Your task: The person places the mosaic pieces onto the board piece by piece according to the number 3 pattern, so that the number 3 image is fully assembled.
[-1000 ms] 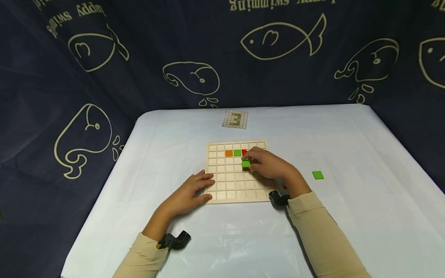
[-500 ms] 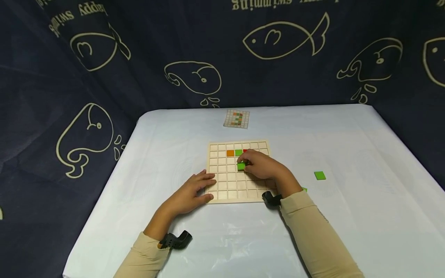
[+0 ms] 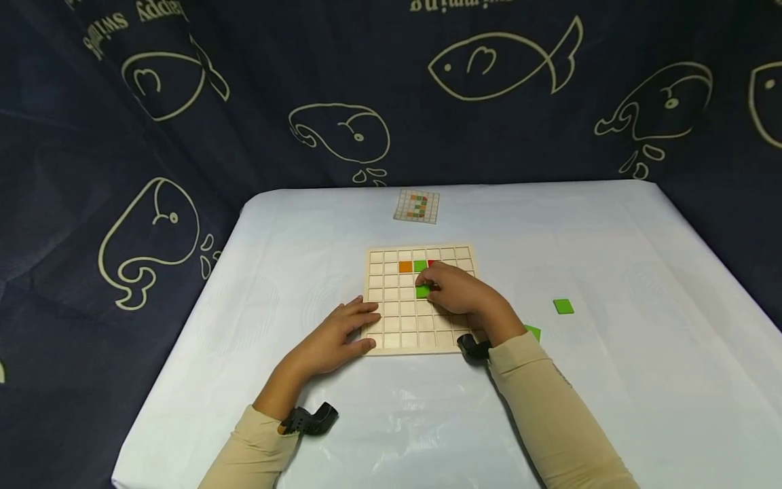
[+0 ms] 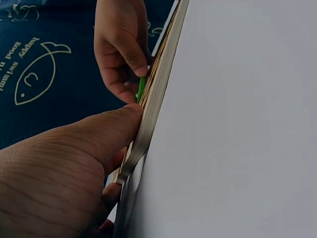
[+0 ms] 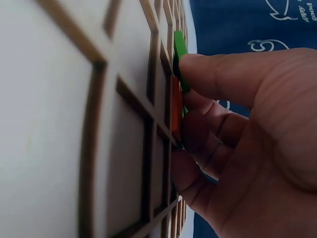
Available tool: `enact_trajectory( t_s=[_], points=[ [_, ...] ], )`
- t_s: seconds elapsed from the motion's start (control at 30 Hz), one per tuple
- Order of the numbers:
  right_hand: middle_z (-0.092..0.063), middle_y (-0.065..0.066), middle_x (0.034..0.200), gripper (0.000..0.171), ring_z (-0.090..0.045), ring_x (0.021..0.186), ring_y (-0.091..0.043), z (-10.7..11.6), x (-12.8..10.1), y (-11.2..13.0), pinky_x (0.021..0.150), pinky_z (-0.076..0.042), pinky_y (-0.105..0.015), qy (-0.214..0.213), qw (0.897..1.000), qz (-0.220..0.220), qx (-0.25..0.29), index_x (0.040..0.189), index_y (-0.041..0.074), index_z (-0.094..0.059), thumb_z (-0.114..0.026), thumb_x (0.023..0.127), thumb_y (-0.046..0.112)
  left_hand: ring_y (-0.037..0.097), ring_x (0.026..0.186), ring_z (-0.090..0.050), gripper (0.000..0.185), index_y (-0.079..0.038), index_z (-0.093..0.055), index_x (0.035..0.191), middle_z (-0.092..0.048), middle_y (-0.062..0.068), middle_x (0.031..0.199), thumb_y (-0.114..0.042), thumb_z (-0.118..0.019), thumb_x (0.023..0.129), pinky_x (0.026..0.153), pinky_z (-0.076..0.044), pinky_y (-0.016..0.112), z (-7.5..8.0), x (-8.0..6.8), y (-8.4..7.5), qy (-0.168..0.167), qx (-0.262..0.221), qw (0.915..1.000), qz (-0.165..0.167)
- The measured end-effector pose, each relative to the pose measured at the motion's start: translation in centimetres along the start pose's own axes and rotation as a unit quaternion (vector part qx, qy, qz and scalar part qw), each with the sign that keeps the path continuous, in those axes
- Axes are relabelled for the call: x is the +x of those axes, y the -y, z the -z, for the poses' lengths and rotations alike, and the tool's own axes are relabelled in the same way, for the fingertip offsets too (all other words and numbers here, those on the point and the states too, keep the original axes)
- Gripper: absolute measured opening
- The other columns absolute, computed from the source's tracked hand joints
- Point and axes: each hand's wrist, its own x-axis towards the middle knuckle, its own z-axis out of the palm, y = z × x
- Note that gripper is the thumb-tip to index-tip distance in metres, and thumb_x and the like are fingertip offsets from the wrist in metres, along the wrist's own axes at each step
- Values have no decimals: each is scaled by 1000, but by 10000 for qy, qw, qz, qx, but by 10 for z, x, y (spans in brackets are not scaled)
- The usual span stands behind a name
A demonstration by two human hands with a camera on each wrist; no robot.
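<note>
Behind the white table (image 3: 641, 407), the upper frame is being filled by dark blue cloth (image 3: 256, 68) printed with fish. At centre, a green tile (image 3: 422, 292) is being pinched between thumb and fingers of the right hand (image 3: 455, 288), over the gridded board (image 3: 391, 326). Its left edge is being touched by the left hand (image 3: 332, 343), whose fingers are being held loosely apart. Higher up, one row is being occupied by an orange tile (image 3: 405, 267), another green tile (image 3: 419, 265) and a partly hidden red tile (image 3: 431, 263).

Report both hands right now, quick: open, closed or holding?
Left hand: open, touching the grid board at its left edge.
Right hand: closed, pinching a green tile.
</note>
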Motion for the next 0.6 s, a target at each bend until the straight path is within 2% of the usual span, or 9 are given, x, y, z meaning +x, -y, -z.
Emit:
enact_trajectory(
  t_s=[0.17, 0.37, 0.53, 0.6],
  points=[
    [-60, -10, 121, 28, -36, 141, -35, -1, 1, 0, 113, -34, -47, -70, 10000, -5, -65, 123, 5, -65, -60, 96, 0, 32, 147, -26, 48, -4, -58, 138, -46, 8, 150, -22, -70, 95, 119, -15, 55, 0, 0, 0, -27, 18, 10000, -40],
    [-59, -9, 114, 28, -52, 125, -33, -2, 1, 0, 105, -42, -46, -45, 10000, 15, -16, 123, 4, -65, -60, 96, -1, 30, 148, -24, 48, -5, -58, 138, -45, 7, 151, -23, -69, 95, 120, -13, 52, 1, 0, -1, 46, -37, 10000, 67],
    [-59, -11, 122, 29, -39, 138, -36, -1, -1, 1, 109, -38, -48, -46, 10000, 11, 56, 124, 4, -65, -58, 96, -1, 29, 148, -24, 48, -5, -58, 138, -45, 6, 151, -23, -69, 95, 120, -13, 51, 1, -1, -2, 69, -40, 9999, 93],
    [-59, -11, 122, 29, -39, 138, -35, -1, -3, 1, 109, -38, -48, -61, 9999, -16, 89, 124, 5, -65, -58, 96, 0, 30, 148, -24, 48, -4, -58, 138, -45, 7, 151, -23, -69, 95, 120, -14, 53, 1, -1, -2, 57, -34, 10000, 61]
  ],
)
